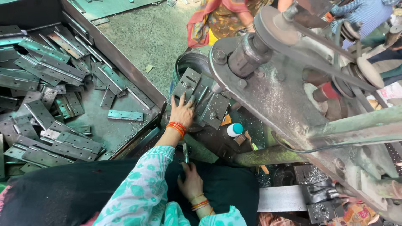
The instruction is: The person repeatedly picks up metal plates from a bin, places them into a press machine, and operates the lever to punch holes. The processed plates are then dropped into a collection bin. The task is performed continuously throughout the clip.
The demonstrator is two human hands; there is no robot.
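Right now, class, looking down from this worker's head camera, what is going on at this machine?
A person sits at a belt-driven machine. Their left hand lies flat, fingers spread, on hinge plates stacked by the machine. Their right hand rests in the lap, holding a thin metal piece. A large tray on the left holds many loose metal hinges. A small teal-capped bottle stands nearby.

A large, shallow grey metal tray [125, 71] with raised rims fills the left side. Many flat, greenish-grey steel hinges [46, 67] with punched holes lie heaped across it, overlapping at all angles. One single hinge leaf [125, 115] lies apart on a bare patch near the tray's right rim, amid fine metal shavings.
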